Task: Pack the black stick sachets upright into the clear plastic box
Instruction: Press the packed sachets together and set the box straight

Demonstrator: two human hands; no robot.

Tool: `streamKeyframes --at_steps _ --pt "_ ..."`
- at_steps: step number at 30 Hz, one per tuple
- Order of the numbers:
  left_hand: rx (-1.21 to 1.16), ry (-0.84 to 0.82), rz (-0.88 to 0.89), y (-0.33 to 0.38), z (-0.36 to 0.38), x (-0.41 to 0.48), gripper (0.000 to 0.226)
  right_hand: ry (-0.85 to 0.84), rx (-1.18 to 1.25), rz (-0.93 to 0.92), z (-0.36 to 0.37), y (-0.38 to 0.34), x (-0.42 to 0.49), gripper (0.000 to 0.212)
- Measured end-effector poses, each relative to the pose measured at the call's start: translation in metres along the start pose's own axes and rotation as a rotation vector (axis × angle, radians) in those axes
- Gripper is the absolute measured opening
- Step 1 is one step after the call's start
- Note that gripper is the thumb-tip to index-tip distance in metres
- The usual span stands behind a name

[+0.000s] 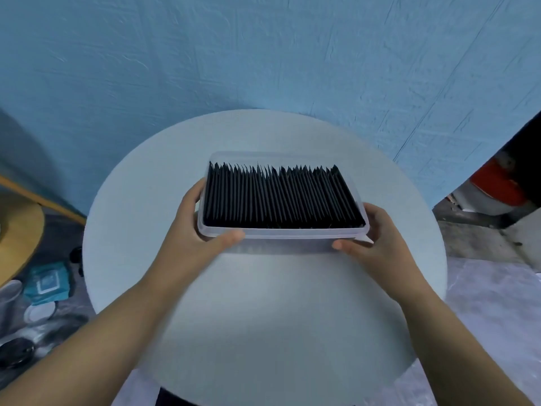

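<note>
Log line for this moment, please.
black stick sachets: upright, row fills box | clear plastic box: over white round table | left hand: grips left end | right hand: grips right end

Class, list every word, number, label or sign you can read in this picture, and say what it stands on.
No text is legible.
The teal packet at the left: a white square label, too blurred to read.
The black stick sachets and the clear plastic box: no print shows.
</note>
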State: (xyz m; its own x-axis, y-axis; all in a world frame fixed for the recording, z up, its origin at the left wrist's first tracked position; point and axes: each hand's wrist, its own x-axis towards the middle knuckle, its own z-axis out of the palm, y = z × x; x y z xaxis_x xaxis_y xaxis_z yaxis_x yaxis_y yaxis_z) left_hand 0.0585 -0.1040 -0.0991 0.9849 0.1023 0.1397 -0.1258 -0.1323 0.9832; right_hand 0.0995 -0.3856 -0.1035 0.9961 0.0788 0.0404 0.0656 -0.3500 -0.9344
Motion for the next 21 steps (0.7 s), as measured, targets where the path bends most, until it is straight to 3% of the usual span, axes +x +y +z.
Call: streamKeyframes --at_steps 4,13,21 --pt "0.091 -0.043 -0.033 -0.014 -0.01 0.015 0.096 -0.001 0.051 0.074 0.0 0.001 0.007 0.062" --pt "0.185 -0.034 -0.202 0.006 0.008 0.079 0.1 0.01 -0.029 0.228 -0.01 -0.019 0.059 0.058" --pt "0.281 -0.035 -0.342 0.012 0.015 0.132 0.075 -0.017 -0.118 0.32 -0.013 -0.039 0.114 0.048"
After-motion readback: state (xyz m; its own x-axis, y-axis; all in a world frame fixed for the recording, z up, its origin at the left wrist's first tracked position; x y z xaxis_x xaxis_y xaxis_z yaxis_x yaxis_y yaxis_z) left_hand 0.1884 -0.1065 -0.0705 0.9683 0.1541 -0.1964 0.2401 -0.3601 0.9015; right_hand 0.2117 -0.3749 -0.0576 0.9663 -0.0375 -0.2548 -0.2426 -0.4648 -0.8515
